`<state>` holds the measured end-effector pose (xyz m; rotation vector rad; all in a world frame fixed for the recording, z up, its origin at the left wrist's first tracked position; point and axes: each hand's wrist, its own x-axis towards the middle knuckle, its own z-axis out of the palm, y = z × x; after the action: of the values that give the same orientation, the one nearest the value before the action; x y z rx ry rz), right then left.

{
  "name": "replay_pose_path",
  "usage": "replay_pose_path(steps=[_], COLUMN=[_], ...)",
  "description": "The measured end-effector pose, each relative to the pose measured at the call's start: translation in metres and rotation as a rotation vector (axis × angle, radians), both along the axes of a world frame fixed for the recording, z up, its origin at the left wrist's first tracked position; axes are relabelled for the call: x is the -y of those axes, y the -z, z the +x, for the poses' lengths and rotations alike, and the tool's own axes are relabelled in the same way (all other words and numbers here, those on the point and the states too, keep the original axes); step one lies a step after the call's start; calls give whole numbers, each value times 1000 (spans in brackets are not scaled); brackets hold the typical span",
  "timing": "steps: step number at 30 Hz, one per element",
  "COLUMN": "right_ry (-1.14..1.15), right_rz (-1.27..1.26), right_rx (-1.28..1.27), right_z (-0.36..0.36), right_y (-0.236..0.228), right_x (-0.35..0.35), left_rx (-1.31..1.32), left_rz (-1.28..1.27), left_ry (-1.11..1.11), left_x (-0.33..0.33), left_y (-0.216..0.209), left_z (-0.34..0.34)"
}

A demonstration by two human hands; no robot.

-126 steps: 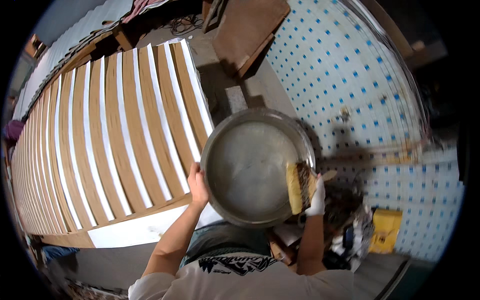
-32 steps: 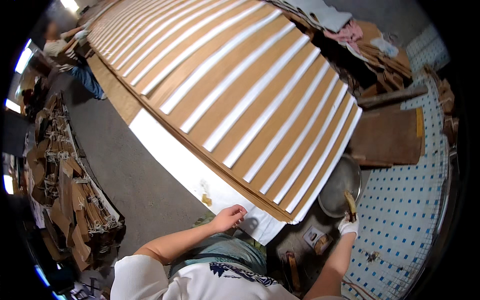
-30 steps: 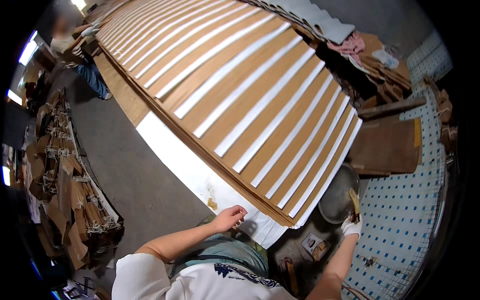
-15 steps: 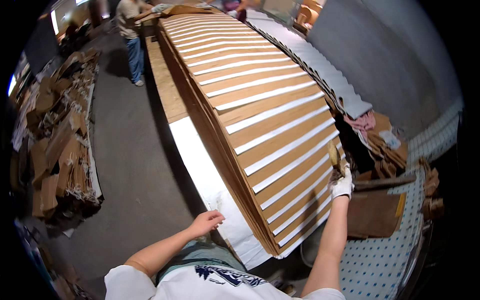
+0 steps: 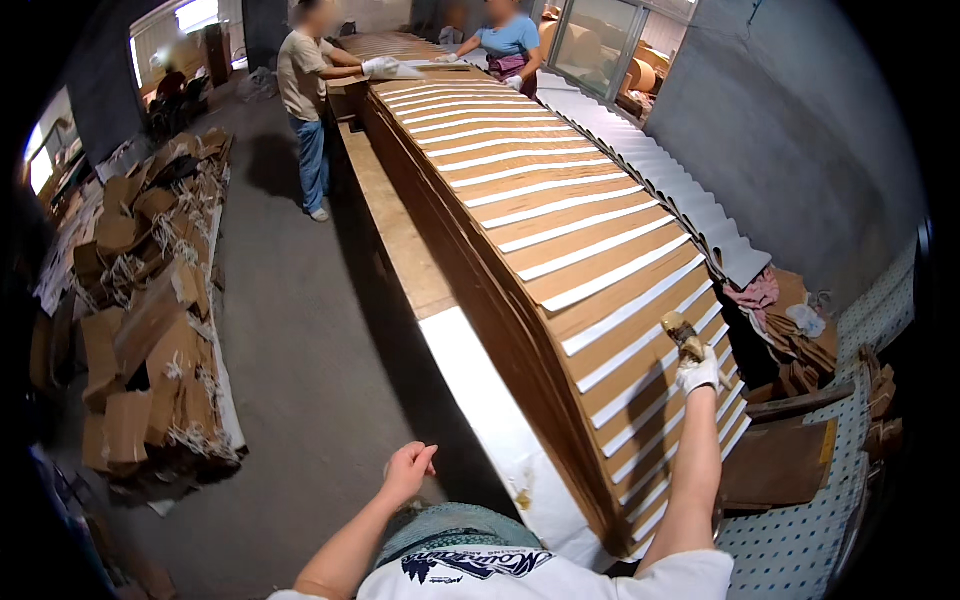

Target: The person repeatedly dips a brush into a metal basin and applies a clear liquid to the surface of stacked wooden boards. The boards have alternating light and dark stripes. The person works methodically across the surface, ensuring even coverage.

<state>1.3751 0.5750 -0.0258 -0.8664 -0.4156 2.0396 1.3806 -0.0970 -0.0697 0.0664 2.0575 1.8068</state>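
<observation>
My right hand [image 5: 699,374], in a white glove, grips a brush [image 5: 684,337] with a broad, yellowish-brown coated head. It is held over the right side of a long stack of brown paper sheets [image 5: 600,305]. The sheets are fanned out so that a row of white strips shows across the top. Shadows of the arm and brush fall on the strips. My bare left hand [image 5: 408,471] hangs left of the table, its fingers curled in and nothing visible in them. Beneath the stack, the table [image 5: 470,370] has a white covering at its near part and bare board farther off.
Two people [image 5: 308,100] [image 5: 508,45] stand at the far end, hands on the sheets. Bundled brown cardboard pieces [image 5: 150,340] lie along the left floor. Grey-white corrugated sheets [image 5: 640,135] line the right side. A dotted blue-white cloth [image 5: 780,550] and a brown board [image 5: 775,465] lie near right.
The view has tilted up, bringing more of the two people into sight. My right hand with the brush has moved inward over the strips. My left hand has drawn away from the table edge.
</observation>
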Motion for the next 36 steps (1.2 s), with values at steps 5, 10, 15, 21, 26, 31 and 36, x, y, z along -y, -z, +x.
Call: replay_pose_path(steps=[5, 10, 15, 21, 26, 31, 36], right_ry=[3, -99, -74, -143, -287, -401, -441], right_rz=[143, 244, 339, 457, 657, 938, 1306], right_rx=[37, 69, 267, 402, 536, 698, 1114], right_z=[-51, -113, -186, -256, -312, -359, -412], right_y=[-9, -39, -76, -98, -113, -114, -129], right_x=[12, 46, 91, 117, 163, 167, 191], left_rx=[-23, -104, -331, -458, -679, -861, -1119], left_rz=[-50, 19, -154, -296, -464, -424, -487], left_ry=[-178, -57, 127, 276, 459, 642, 814], left_x=[80, 93, 77, 50, 19, -45, -106], left_y=[3, -13, -40, -47, -68, -69, -68], left_z=[-80, -159, -231, -327, -412, -480, -558])
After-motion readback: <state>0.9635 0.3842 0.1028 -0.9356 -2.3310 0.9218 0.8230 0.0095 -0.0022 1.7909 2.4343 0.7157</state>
